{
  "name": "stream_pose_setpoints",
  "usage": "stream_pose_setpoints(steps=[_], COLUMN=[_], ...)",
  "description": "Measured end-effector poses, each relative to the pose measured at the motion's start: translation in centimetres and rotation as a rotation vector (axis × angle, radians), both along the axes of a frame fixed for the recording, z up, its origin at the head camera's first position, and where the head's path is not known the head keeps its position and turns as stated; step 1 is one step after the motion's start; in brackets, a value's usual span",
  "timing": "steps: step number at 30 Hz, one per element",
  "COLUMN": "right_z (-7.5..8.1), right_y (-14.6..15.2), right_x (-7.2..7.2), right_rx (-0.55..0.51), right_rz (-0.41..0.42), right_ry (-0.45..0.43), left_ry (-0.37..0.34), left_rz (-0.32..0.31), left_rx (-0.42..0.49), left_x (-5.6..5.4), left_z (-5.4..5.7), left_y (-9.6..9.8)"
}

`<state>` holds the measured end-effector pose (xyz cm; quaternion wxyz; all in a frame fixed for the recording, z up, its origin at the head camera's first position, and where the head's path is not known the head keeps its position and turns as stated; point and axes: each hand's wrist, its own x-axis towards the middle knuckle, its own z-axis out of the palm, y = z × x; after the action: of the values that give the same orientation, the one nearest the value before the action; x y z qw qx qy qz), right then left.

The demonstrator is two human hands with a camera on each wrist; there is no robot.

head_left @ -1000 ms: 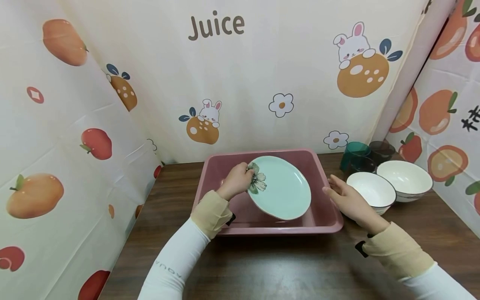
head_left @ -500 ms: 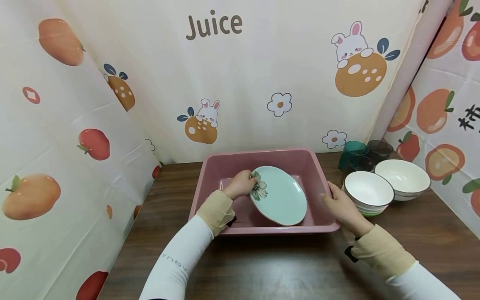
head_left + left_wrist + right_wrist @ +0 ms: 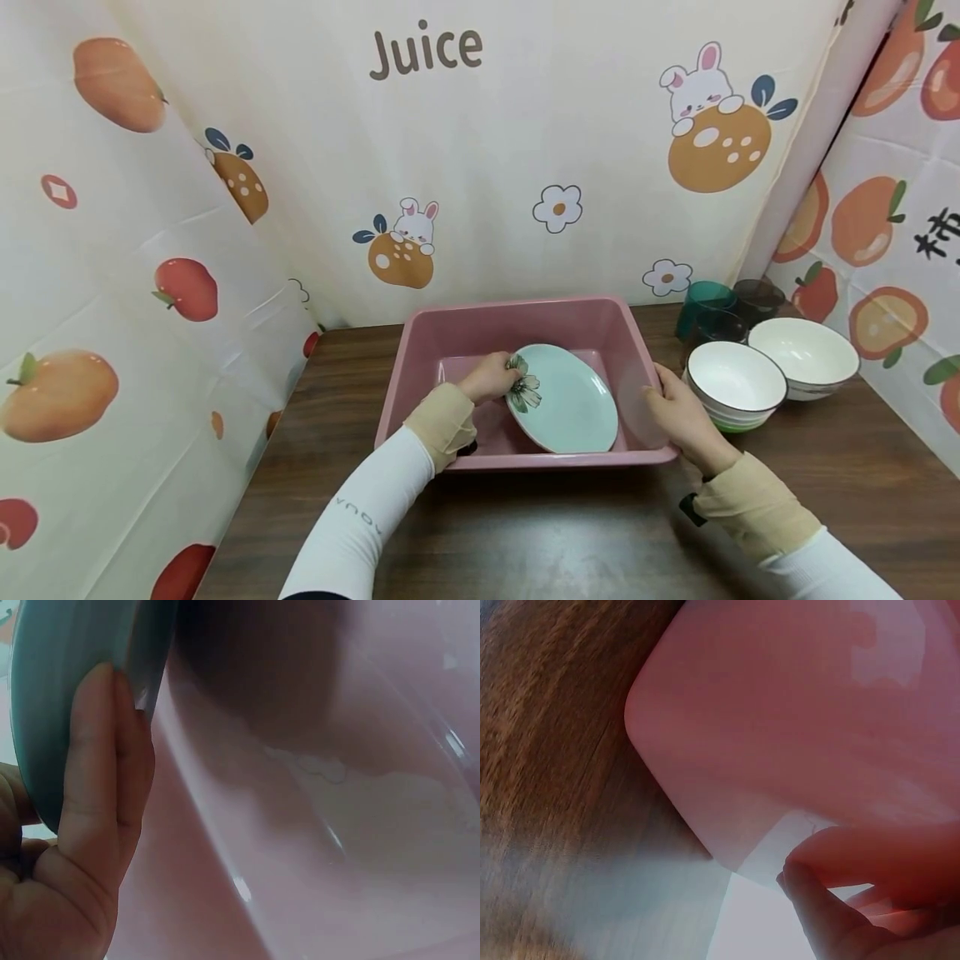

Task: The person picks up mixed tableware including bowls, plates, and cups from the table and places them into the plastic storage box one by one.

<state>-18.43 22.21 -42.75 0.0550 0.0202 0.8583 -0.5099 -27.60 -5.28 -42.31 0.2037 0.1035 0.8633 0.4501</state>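
A pale green plate with a flower print is tilted inside the pink basin. My left hand pinches its left edge by the flower, thumb on the face. In the left wrist view the fingers lie along the underside of the plate, above the basin floor. At the basin's right side, my right hand grips the rim. The right wrist view shows that hand's fingers at the pink wall, near a corner.
Right of the basin, a stack of white bowls stands beside a larger white bowl. Behind them are a teal cup and dark cups. A printed curtain hangs behind the wooden table.
My left hand has lowered the plate deeper into the basin. My right hand, apart from the basin a second ago, has come to its right rim and taken hold.
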Motion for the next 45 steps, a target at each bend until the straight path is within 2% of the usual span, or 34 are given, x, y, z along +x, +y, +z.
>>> stream_pose_setpoints(steps=[13, 16, 20, 24, 29, 33, 41, 45], right_z=[-0.2, -0.2, -0.2, -0.2, -0.2, -0.1, 0.0, -0.1], right_y=[-0.1, -0.1, -0.2, -0.2, -0.2, -0.4, -0.2, 0.0], right_x=[0.0, 0.0, 0.0, 0.0, 0.1, 0.2, 0.1, 0.0], right_rx=[0.009, 0.012, 0.012, -0.002, -0.003, 0.008, 0.013, 0.025], right_rz=[-0.02, -0.024, -0.032, -0.028, -0.015, -0.012, 0.002, 0.008], right_ry=[0.014, 0.013, 0.006, 0.011, 0.017, 0.015, -0.001, 0.006], left_ry=[-0.053, -0.064, -0.044, -0.032, -0.063, -0.068, -0.105, -0.062], left_rz=[0.03, 0.031, 0.027, -0.017, -0.053, -0.059, -0.053, -0.076], left_rx=[0.011, -0.034, -0.139, -0.267, -0.362, -0.398, -0.379, -0.408], left_x=[-0.2, -0.2, -0.6, -1.3, -1.5, -1.2, -0.9, -0.9], left_z=[-0.6, -0.6, -0.8, -0.9, -0.9, -0.9, -1.2, -1.3], left_y=[-0.2, -0.1, 0.1, 0.1, 0.2, 0.2, 0.1, 0.2])
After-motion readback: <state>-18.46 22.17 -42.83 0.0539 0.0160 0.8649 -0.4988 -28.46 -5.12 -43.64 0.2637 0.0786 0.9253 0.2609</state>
